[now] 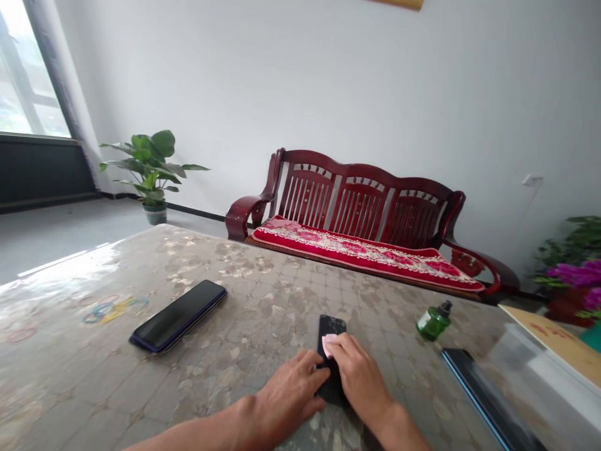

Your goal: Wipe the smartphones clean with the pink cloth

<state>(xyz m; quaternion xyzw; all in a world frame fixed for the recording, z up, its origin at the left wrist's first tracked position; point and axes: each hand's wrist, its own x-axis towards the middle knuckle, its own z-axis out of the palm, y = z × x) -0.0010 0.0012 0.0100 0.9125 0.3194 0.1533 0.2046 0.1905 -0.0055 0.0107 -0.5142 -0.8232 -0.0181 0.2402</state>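
A black smartphone [333, 325] lies on the patterned table covering in front of me, screen up. My left hand [292, 391] rests at its left side, fingers bent against the edge and fingertips over the screen, holding it in place. Pinched in the fingers of my right hand [359, 373] is a small pink cloth [328, 344], pressed on the upper part of the screen. Both hands hide parts of the lower phone. Off to the left lies a larger dark phone [181, 316] with a blue edge.
A green pump bottle [434, 321] stands at right, near another dark phone or tablet [488, 398] and a yellowish box [556, 341]. Coloured rubber bands [110, 309] lie at left. Beyond the table are a red wooden bench [361, 207] and a potted plant [153, 166].
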